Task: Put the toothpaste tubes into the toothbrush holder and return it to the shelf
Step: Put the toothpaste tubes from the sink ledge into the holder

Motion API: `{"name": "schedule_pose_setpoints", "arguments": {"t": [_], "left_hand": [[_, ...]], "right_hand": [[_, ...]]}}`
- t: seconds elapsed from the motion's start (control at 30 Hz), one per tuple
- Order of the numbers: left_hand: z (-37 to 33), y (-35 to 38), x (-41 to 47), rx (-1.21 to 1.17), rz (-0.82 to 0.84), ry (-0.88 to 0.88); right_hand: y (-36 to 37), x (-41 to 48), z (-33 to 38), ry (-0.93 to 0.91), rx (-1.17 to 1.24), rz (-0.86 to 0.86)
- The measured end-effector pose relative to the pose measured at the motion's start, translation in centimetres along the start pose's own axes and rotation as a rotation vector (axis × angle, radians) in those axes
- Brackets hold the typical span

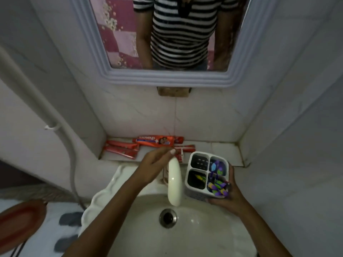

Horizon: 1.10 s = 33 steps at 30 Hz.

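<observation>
Several red toothpaste tubes lie on the tiled shelf (220, 151) behind the sink: a large one (155, 141) at the back, smaller ones (120, 149) to its left, and another (185, 147) partly hidden by my left hand. My right hand (229, 195) grips a white toothbrush holder (196, 195) with four compartments over the sink's right side; purple and green items fill its right compartments. My left hand (155, 165) pinches the top of a white oval plastic piece (174, 184), which hangs on edge just left of the holder.
The white sink (200, 234) with its metal drain (168, 218) lies directly below both hands. A mirror (167, 75) hangs on the wall above the shelf. A hose (73, 169) runs down the left wall, and a red rounded object (20, 223) sits at the bottom left.
</observation>
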<state>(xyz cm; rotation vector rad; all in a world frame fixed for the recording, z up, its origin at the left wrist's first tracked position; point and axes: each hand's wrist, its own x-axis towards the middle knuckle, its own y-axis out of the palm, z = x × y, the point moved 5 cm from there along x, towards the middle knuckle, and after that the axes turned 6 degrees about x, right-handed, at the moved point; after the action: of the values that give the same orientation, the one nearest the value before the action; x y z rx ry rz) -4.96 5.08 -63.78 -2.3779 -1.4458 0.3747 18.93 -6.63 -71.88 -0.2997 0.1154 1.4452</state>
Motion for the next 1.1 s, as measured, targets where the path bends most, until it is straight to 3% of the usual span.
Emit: {"name": "schedule_pose_setpoints", "arguments": {"t": [0.13,0.3,0.53,0.67,0.77,0.83,0.97,1.1], "left_hand": [[4.3,-1.6,2.9,0.389,-0.097,0.007],[7.4,0.0,6.2,0.917,0.08,0.047],[6.8,1.2,8.1,1.101,0.269,0.171],[4.4,-0.9,7.8,0.931,0.116,0.225],[-0.3,-3.3,7.4,0.428,-0.051,0.135],[-4.0,-3.6,7.3,0.229,-0.092,0.143],[-8.8,-1.3,7.1,0.205,0.119,0.22],[-8.8,3.3,6.7,0.409,0.347,0.274]], "right_hand": [[-0.3,0.3,-1.7,0.054,-0.024,0.009],[-0.8,0.4,-2.8,0.081,-0.05,0.01],[-0.6,0.5,-2.3,0.044,-0.041,-0.007],[-0.6,0.5,-2.2,0.041,-0.03,-0.008],[-0.6,0.3,-1.9,0.042,-0.035,0.004],[-0.6,0.1,-1.6,0.044,-0.034,0.004],[-0.4,0.1,-1.3,0.042,-0.027,0.009],[-0.3,0.2,-1.1,0.026,-0.029,0.006]]}}
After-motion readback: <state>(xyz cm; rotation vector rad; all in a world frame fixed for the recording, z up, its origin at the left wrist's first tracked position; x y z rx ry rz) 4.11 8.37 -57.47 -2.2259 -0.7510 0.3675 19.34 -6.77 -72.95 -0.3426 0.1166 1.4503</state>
